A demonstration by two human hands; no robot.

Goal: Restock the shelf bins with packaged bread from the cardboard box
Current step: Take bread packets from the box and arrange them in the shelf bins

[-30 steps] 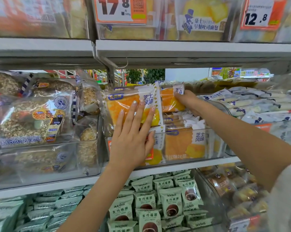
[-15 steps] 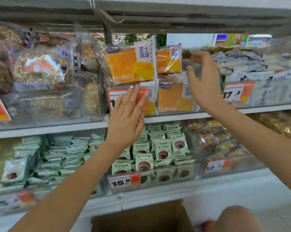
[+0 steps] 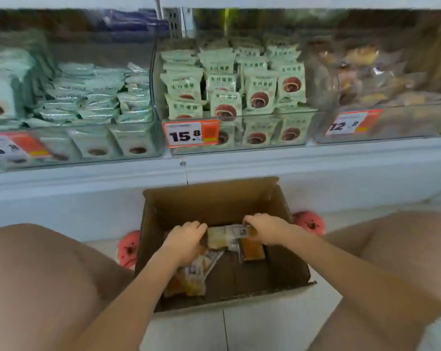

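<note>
An open cardboard box (image 3: 214, 201) stands on the floor below the shelf. Inside it lie a few packaged breads: a pale pack (image 3: 220, 236) in the middle, an orange pack (image 3: 252, 250) to its right, and a third pack (image 3: 192, 274) at the lower left. My left hand (image 3: 185, 240) reaches into the box, fingers curled at the pale pack's left end. At that pack's right end, my right hand (image 3: 263, 229) curls over the top edge by the white label. The view is blurred, so the exact grip is unclear.
Clear shelf bins (image 3: 239, 133) above the box hold green-white cake packets, with orange price tags (image 3: 190, 134) on their fronts. A bin of brown pastries (image 3: 381, 79) is at the right. My knees flank the box, and pink shoes (image 3: 128, 249) sit beside it on the tile floor.
The view has dropped from the upper bread bin to the floor box. Both hands left the shelf and went down into the box onto the bread packs.
</note>
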